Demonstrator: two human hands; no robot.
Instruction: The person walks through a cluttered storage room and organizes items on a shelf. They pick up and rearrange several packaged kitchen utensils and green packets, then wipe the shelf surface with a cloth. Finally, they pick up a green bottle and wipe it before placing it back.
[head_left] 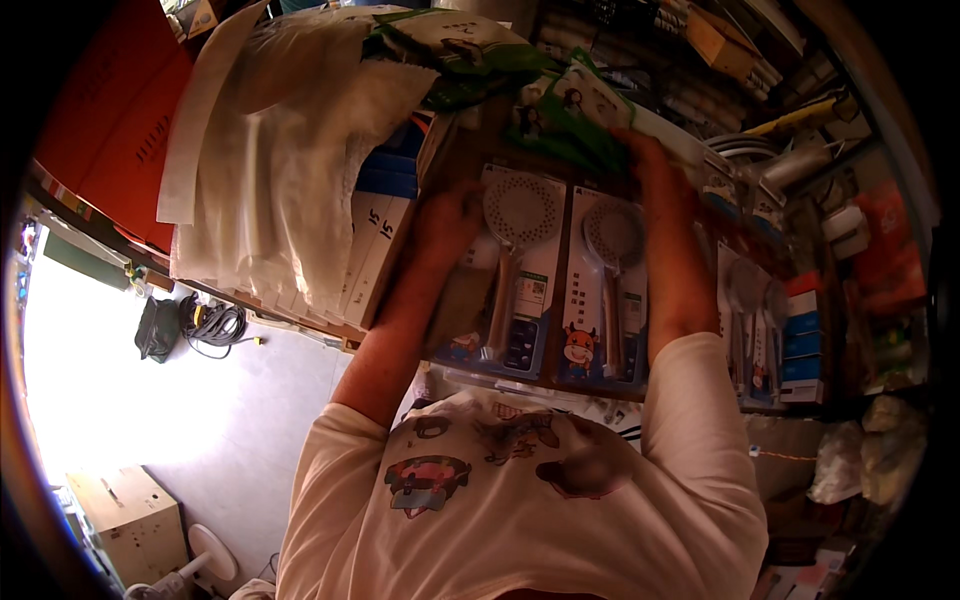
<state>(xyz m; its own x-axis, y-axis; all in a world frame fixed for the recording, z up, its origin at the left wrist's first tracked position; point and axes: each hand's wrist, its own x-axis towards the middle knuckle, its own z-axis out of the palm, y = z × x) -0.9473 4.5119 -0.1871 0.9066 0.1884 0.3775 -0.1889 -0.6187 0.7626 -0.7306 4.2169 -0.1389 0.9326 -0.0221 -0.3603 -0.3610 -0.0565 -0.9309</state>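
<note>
Two blister-packed hand showers, one on the left (522,215) and one on the right (612,235), lie side by side between my forearms, heads pointing away from me. My left hand (448,218) is in shadow at the left pack's upper left edge, next to a stack of white boxes (375,255); its fingers do not show clearly. Beyond the packs, my right hand (645,155) is closed at the edge of a green and white plastic bag (575,120). Its fingertips are partly hidden by shade.
Milky plastic sheeting (285,160) drapes over the boxes at left, beside a red carton (110,110). More packed hand showers (745,310) stand at right, near blue and white boxes (803,340). A coiled black cable (213,325) and a wooden box (128,520) are on the floor.
</note>
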